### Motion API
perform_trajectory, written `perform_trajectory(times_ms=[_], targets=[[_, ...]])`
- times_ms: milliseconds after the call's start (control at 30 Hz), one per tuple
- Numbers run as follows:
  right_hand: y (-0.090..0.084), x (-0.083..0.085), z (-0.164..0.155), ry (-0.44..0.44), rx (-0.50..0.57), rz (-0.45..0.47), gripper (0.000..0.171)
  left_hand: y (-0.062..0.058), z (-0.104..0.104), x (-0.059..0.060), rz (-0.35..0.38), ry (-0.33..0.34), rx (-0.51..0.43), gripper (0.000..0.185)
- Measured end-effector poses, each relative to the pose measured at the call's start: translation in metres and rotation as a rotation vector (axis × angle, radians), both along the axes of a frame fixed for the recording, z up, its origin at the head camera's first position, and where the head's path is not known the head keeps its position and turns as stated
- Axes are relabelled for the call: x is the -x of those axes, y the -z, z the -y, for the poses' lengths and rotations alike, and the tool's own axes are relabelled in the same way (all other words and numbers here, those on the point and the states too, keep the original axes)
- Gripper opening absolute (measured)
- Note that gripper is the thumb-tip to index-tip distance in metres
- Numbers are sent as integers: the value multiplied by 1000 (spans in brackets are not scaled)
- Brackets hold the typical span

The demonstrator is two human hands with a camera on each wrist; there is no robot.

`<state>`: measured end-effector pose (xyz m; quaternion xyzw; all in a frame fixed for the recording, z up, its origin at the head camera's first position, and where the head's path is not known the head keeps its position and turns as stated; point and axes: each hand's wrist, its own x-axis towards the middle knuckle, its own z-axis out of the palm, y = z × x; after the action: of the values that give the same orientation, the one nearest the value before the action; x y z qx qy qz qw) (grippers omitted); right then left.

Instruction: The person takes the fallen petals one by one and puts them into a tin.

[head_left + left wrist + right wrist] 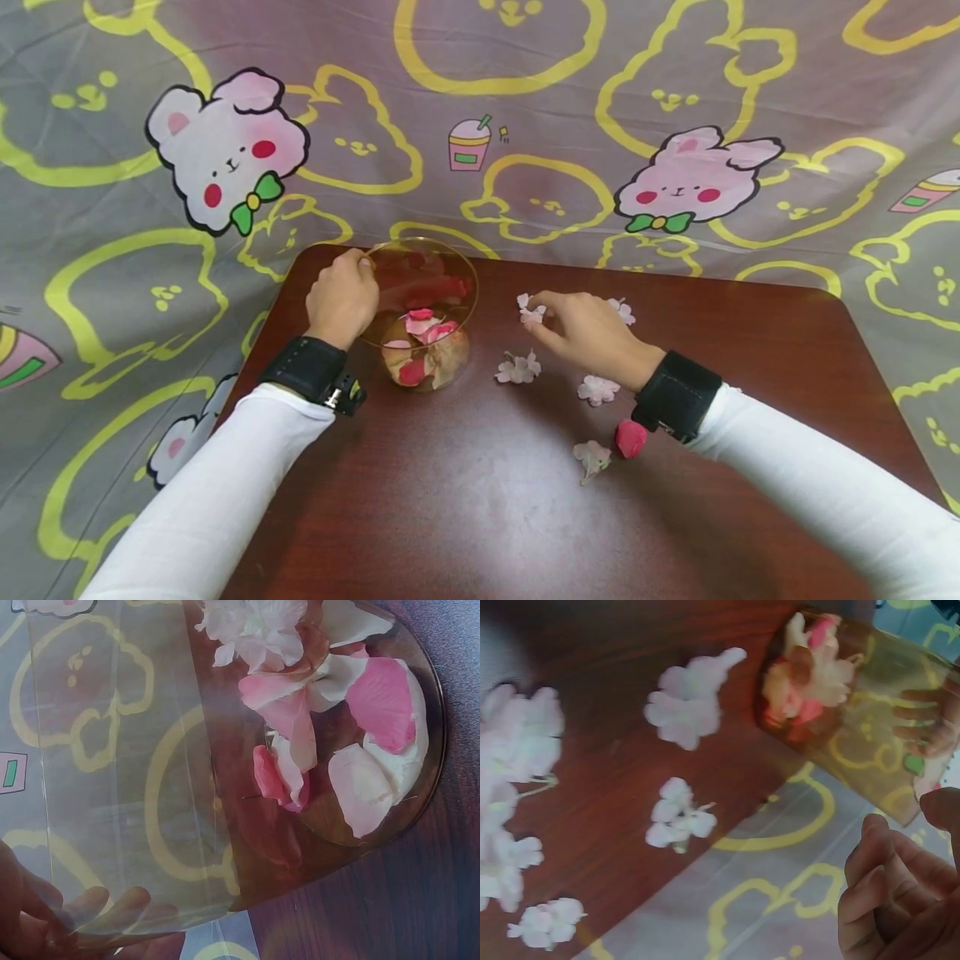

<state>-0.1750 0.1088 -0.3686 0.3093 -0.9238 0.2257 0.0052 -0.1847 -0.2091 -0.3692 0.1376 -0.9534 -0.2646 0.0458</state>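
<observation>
My left hand (342, 296) grips the rim of a clear amber vase (390, 292). Through its wall, the fingers (90, 904) show at the lower left of the left wrist view. Pink, red and cream petals (382, 701) lie at the vase's bottom beside a pale flower (251, 626). Beyond the vase's right side, my right hand (581, 329) hovers with loosely bent fingers, thumb and index tips apart, nothing between them. Overlapping its fingertips in the head view is a small pale pink flower (531, 312), which lies on the table in the right wrist view.
Several more pale flowers lie on the brown table (465, 500), including one (517, 367) near the vase and another (597, 389) below my right hand. A red-pink petal (631, 438) sits by the right wrist. Printed cloth (525, 125) hangs behind the table.
</observation>
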Motion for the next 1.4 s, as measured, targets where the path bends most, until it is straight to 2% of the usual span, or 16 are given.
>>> perform_trajectory(times_ms=[200,333,467,600,833,1067,1400], targets=[[20,-5,-16,-16,-108,33,34,0,0,0,1,2,4,41],[33,-10,-31,-11,-202,65,41,0,-1,0,-5,5,3,41],[45,-15,-46,-24,-271,79,36,0,-1,0,-7,4,9,41],[53,-21,-58,-39,-295,61,31,1,-1,1,-5,7,11,41],[58,-30,-74,-7,-329,106,36,2,0,1,-4,3,11,42],[59,-33,-88,12,-445,217,26,3,2,2,-4,8,10,42],[61,-40,-96,14,-548,312,29,3,0,2,-2,8,14,42]])
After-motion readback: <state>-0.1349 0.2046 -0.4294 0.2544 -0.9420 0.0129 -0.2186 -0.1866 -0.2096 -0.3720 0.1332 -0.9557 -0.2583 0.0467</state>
